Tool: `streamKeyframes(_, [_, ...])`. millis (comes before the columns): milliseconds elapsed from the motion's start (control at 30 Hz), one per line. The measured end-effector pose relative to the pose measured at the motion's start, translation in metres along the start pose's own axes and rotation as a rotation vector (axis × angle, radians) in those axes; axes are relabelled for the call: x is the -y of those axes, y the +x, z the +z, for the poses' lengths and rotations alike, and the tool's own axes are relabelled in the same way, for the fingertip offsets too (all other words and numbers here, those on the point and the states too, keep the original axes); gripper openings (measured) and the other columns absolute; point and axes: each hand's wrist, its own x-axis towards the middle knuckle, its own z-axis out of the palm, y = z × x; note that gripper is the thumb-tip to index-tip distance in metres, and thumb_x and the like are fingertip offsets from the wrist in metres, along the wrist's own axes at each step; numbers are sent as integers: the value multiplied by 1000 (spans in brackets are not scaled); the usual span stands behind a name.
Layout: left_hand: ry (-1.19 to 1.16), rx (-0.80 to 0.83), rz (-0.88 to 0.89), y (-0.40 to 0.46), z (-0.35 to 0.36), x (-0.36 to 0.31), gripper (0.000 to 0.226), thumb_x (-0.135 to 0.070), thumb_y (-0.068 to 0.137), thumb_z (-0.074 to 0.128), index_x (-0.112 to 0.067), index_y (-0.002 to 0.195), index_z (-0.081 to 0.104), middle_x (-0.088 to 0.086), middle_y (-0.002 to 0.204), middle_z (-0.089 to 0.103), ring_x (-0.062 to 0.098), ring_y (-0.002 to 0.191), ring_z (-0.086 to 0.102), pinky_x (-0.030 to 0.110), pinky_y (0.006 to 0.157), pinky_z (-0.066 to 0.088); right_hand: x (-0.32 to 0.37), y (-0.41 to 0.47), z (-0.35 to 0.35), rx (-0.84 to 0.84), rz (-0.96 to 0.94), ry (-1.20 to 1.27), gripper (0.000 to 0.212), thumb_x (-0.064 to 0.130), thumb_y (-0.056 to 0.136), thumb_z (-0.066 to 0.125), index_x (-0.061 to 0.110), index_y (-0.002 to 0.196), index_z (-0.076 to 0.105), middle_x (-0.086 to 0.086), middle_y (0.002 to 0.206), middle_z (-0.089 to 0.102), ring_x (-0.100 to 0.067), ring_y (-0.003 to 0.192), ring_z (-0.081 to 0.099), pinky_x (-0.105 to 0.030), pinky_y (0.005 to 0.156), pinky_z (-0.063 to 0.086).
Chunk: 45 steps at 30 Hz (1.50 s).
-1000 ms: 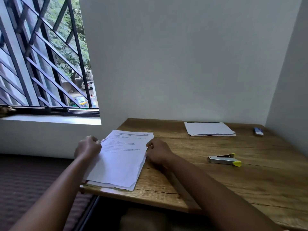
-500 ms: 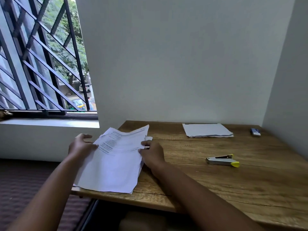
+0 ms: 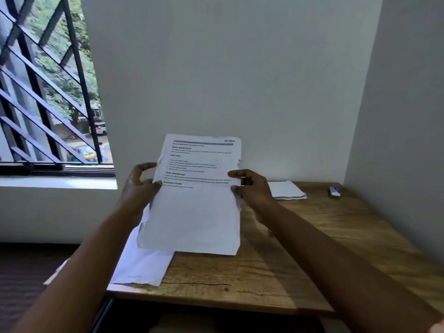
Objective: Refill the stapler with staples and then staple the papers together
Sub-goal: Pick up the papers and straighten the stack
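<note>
Printed sheet lifted off desk since earlier; now upright, long axis vertical, heading uppermost. Left hand, right hand pinch its side edges.

Printed sheets above desk; loose sheets beneath at left; paper pile behind, right.

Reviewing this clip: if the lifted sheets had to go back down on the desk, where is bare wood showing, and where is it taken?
Bare wood lies on the desk right of the loose sheets at the near-left corner, and between the far paper stack and the small blue object. Crowded: the near-left corner, and mid-desk, where left hand and right hand hold the printed papers.
</note>
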Motion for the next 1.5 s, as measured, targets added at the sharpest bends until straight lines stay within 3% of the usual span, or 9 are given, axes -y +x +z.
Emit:
streamKeyframes(100, [75, 87, 68, -5, 34, -3, 26, 7, 90, 60, -16, 95, 71, 3, 85, 73, 21, 73, 62, 23, 56, 49, 7, 3, -39, -15, -18, 10, 35, -11, 84, 64, 13, 108, 70, -12, 118, 67, -25, 112, 62, -38, 99, 52])
streamKeyframes(233, [33, 159, 53, -8, 73, -9, 18, 1, 88, 67, -16, 89, 75, -7, 84, 76, 9, 69, 70, 19, 56, 56, 16, 7, -90, -64, -90, -32, 28, -9, 81, 68, 15, 94, 71, -1, 83, 70, -17, 83, 67, -22, 72, 57])
streamKeyframes(667, [-70, 254, 54, -11, 141, -4, 21, -7, 74, 82, -21, 89, 79, -1, 96, 79, 18, 94, 74, 31, 83, 59, 13, -7, -158, 31, -118, -11, 38, -7, 78, 73, 14, 110, 71, -8, 110, 71, -20, 99, 68, -33, 88, 57])
streamKeyframes(800, [-76, 252, 15, -12, 143, -1, 21, -5, 75, 81, -17, 91, 78, 2, 98, 78, 21, 95, 74, 39, 91, 56, 13, -10, -169, -7, -165, -33, 32, -4, 81, 71, 11, 110, 72, 2, 94, 69, -8, 87, 67, -18, 78, 56])
streamKeyframes(967, [12, 298, 51, -19, 146, 0, 27, -3, 73, 82, -15, 96, 76, -1, 99, 78, 13, 95, 73, 26, 82, 59, 11, -8, -175, -30, -189, -84, 26, -3, 84, 68, 9, 107, 72, 0, 104, 71, -7, 95, 65, -16, 81, 56])
streamKeyframes(1133, [155, 227, 173, -22, 149, -6, 22, -4, 72, 84, -18, 87, 78, -14, 75, 74, -10, 68, 66, 6, 59, 49, 12, -6, -178, -96, -234, -286, 18, 6, 86, 69, 13, 102, 76, 1, 102, 74, -10, 96, 67, -24, 87, 55])
streamKeyframes(1233, [280, 182, 243, -22, 151, -9, 13, -15, 75, 84, -23, 82, 77, -17, 64, 69, -3, 62, 61, 15, 60, 47, 14, -4, -179, -136, -272, -417, 13, 12, 87, 69, 13, 98, 77, 3, 95, 75, -9, 89, 68, -21, 80, 54])
streamKeyframes(1367, [377, 108, 290, -23, 158, -11, 6, -23, 80, 79, -26, 77, 74, -10, 82, 73, 10, 82, 68, 30, 73, 53, 15, -2, -180, -148, -334, -581, 11, 15, 89, 67, 9, 89, 75, 4, 85, 73, -11, 81, 63, -4, 65, 42])
streamKeyframes(1500, [393, 101, 251, -22, 162, -15, 7, -25, 82, 78, -25, 78, 72, -10, 86, 70, 15, 81, 64, 32, 73, 51, 16, -2, -176, -185, -361, -732, 9, 14, 91, 63, 12, 90, 72, 1, 95, 61, -19, 93, 59, -16, 74, 42])
